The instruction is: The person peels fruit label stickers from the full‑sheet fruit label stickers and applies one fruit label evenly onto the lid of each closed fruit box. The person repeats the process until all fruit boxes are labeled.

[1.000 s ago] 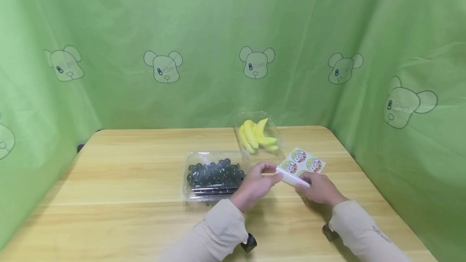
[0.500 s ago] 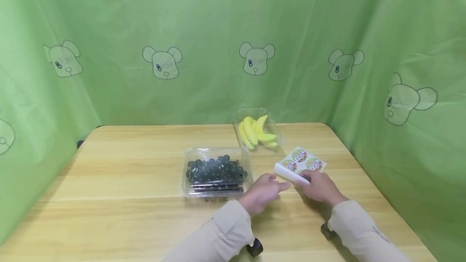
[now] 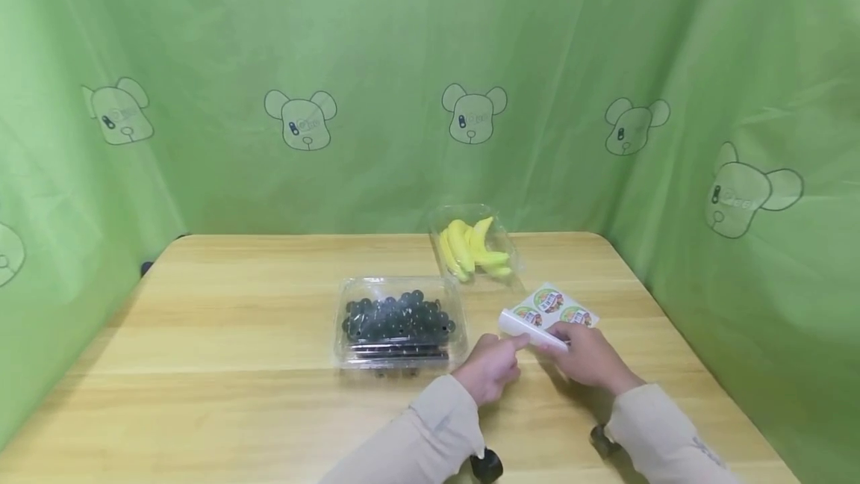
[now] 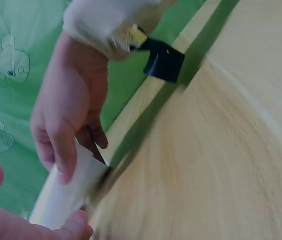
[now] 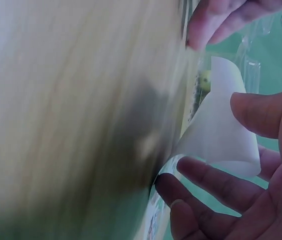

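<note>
A white sheet of round fruit stickers (image 3: 548,301) lies at the right of the table in the head view, its near edge curled up into a roll. My right hand (image 3: 593,357) pinches that curled edge between thumb and fingers; in the right wrist view the thumb lies over the white backing (image 5: 218,120). To the left, my left hand (image 3: 489,368) reaches in with its index finger extended to the roll. Its fingertip meets the sheet's edge in the left wrist view, where the left hand (image 4: 21,225) is partly cut off. Whether a sticker is lifted cannot be seen.
A clear lidded box (image 3: 401,323) of dark grapes stands just left of the left hand. Behind it, at the far edge, sits another clear container with yellow bananas (image 3: 470,245). Green curtains (image 3: 390,170) enclose the wooden table (image 3: 222,320) at back and sides.
My left hand has let go of the sheet's left corner and moved nearer, now pointing an index finger at the roll. The curled edge has rolled further, while the right hand keeps its pinch.
</note>
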A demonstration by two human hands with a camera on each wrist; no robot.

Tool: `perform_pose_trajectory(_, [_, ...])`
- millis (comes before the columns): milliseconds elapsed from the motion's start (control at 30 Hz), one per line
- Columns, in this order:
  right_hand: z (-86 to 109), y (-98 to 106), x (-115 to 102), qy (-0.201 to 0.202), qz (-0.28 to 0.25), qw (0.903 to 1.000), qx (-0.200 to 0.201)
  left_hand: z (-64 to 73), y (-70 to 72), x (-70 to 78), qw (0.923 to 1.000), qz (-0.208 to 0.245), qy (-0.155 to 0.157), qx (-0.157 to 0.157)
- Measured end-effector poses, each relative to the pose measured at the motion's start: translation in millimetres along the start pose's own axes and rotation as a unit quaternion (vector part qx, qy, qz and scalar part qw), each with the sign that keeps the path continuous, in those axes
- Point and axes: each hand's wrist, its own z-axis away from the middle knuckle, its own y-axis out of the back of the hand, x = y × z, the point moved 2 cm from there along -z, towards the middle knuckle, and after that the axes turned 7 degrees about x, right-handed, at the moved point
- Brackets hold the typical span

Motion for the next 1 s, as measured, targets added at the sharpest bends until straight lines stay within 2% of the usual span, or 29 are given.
perform_pose_trajectory(167, [3.6,2.0,-7.7,0.006,0.011,0.9999,0.011,-5.9,-3.7,-3.1,0.9997,0.021,-0.014,0.000])
perform_pose_trajectory(500, [12.0,4.2,-22.4,0.036,0.041,0.9983,0.020,-12.4,-10.1,-8.0,0.9945,0.067,-0.037,0.072])
perform_pose_trajectory(767, [15.7,3.3,-30.5,0.035,0.032,0.9987,0.019,-17.9,-14.8,-5.7,0.9886,0.117,-0.053,0.079])
perform_pose_trajectory(1000, [19.7,3.1,-30.5,0.034,0.029,0.9989,0.014,-17.4,-14.1,-7.7,0.9876,0.117,-0.058,0.086])
